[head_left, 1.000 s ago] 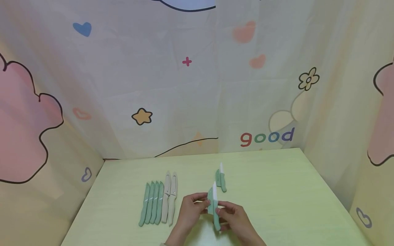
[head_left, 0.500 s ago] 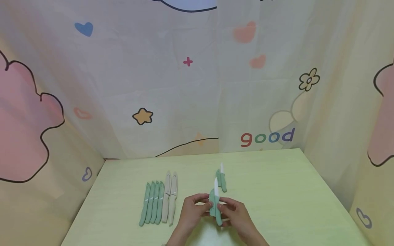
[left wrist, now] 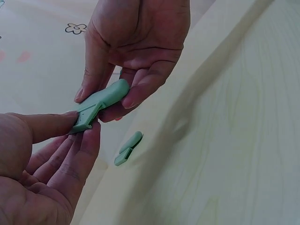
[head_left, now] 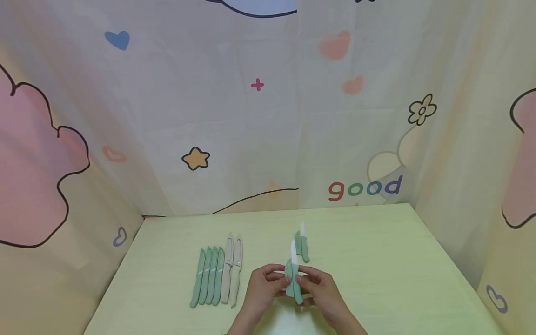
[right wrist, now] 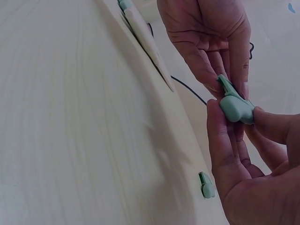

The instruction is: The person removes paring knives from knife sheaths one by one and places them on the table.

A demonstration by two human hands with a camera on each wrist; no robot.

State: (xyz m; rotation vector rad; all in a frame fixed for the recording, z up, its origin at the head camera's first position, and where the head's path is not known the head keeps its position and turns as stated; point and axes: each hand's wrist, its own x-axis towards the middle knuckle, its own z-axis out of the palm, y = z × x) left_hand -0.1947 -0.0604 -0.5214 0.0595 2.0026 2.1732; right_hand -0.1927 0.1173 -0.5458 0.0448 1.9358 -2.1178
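Note:
Above the table's front part, both hands hold the parts of one small knife side by side. My left hand point(head_left: 263, 287) pinches a light green blade sheath point(head_left: 289, 272) between thumb and fingers. The right hand point(head_left: 321, 289) grips the green handle of a paring knife point(head_left: 298, 284), whose bare white blade points away from me. In the left wrist view the sheath point(left wrist: 87, 118) lies against the handle. From the right wrist view, the rounded handle end point(right wrist: 236, 110) faces the camera and the blade is hidden.
Another green knife point(head_left: 304, 250) with a bare white blade lies farther back, beside its green sheath point(head_left: 298, 243). To the left, several green sheathed knives point(head_left: 207, 279) form a row with two beige sheathed knives point(head_left: 237, 274). A patterned curtain point(head_left: 251, 139) surrounds the pale table point(head_left: 398, 260).
The knife has shifted slightly forward along the sheath, and the two are closer together. Both hands keep their hold. The knives on the table have not moved.

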